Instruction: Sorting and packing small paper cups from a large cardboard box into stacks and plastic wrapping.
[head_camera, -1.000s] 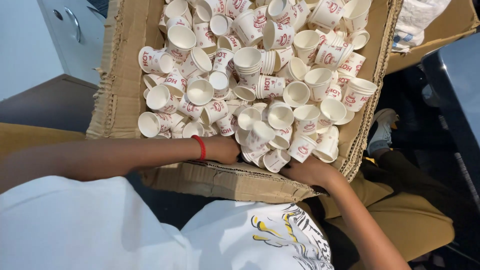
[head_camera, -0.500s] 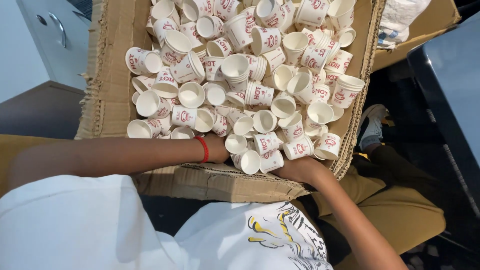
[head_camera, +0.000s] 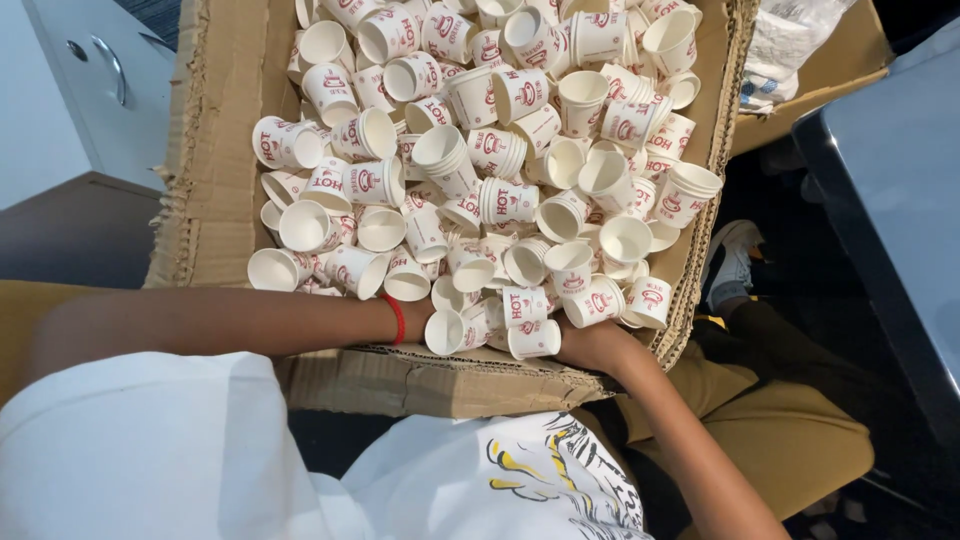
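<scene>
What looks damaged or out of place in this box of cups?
The cardboard box has ragged, torn edges on its left flap and right rim. The paper cups lie jumbled, tipped every way, only a few nested. Nothing has spilled outside.

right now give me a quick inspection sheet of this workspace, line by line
surface: a shallow cardboard box with torn, frayed edges, resting across the person's lap
job's things: a loose pile of small white paper cups with red print fills the box; some nested in short stacks, most lying on their sides
clutter: a crumpled clear plastic bag on a second cardboard piece at upper right
grippers: left hand, red band at the wrist, reaches into the near cups; right hand at the box's near edge against the cups; grip hidden on both
cables: nothing seen
surroundings: grey cabinet with a handle at left, dark tabletop at right, a shoe below
</scene>
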